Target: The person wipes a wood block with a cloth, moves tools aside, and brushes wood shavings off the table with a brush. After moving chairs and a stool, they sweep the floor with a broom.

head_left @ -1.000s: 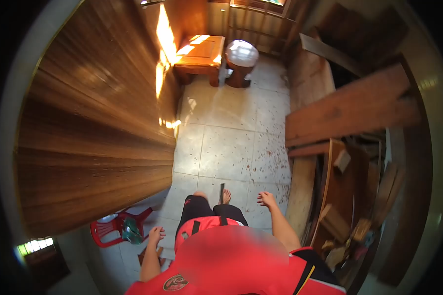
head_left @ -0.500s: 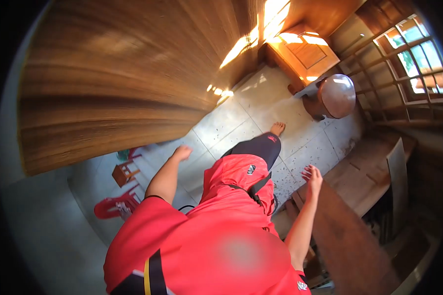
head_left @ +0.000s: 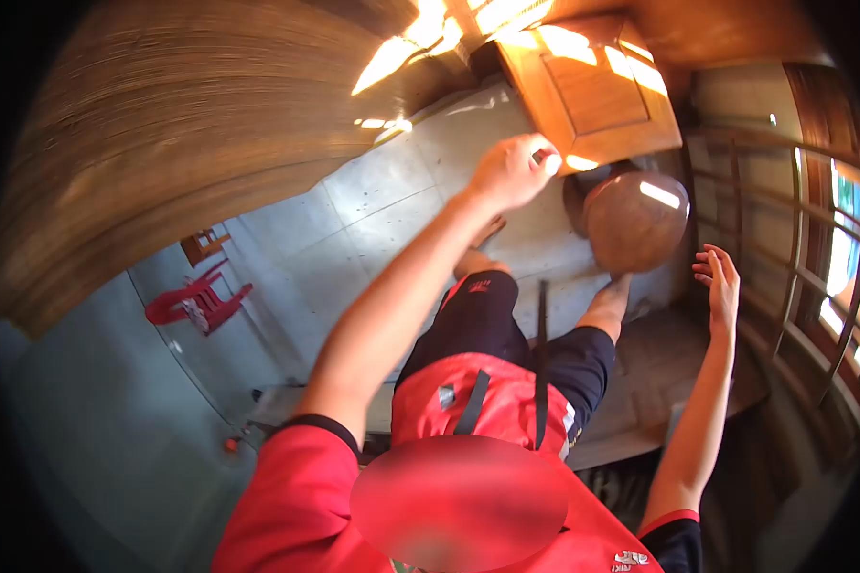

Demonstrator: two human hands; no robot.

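My left hand [head_left: 516, 172] is stretched forward with its fingers curled into a loose fist, and a dark gap shows between thumb and fingers. In this view it overlaps the floor beside the near corner of a wooden cabinet [head_left: 597, 91] with a panelled top. My right hand [head_left: 721, 282] is raised on the right, open, its fingers apart and slightly bent, touching nothing. Between the two hands stands a round-topped brown stool [head_left: 635, 224], close in front of my foot.
A large wooden panel [head_left: 191, 134] fills the upper left. A red plastic chair [head_left: 201, 301] and a small wooden stool [head_left: 204, 245] stand on the left. A barred window [head_left: 846, 229] is on the right, and a low wooden platform [head_left: 655, 377] lies by my legs.
I have moved forward, and the cabinet and round stool appear nearer. My left hand has swung forward and right towards the cabinet. My right hand has risen and shifted right.
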